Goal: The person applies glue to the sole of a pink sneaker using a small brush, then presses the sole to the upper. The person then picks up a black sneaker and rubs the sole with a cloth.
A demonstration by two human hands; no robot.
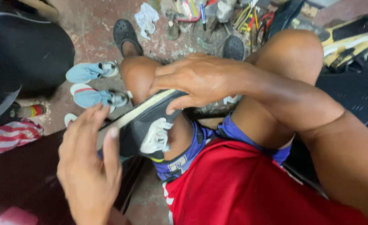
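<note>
Both hands work on one dark mesh sneaker (144, 125) that rests across the person's left thigh, sole edge up and white laces hanging towards the blue shorts (200, 141). The right hand (200, 79) reaches across from the right and curls over the shoe's upper end, its grip half closed, thumb pressed under the pale sole edge and fingers draped over the top, so it has hold of the sneaker. The left hand (88, 166) sits at the lower end of the shoe with its grip wide open, fingers spread and nearly straight; the fingertips lie along the sole edge, though whether they press on it I cannot tell. Just beyond the knee, a pair of light blue shoes (94, 85) lies on the stained concrete floor (92, 25). Further off, a heap of hand tools (229, 16) and a crumpled white rag (146, 18) lie on the floor, near the person's dark clogs (125, 33).
</note>
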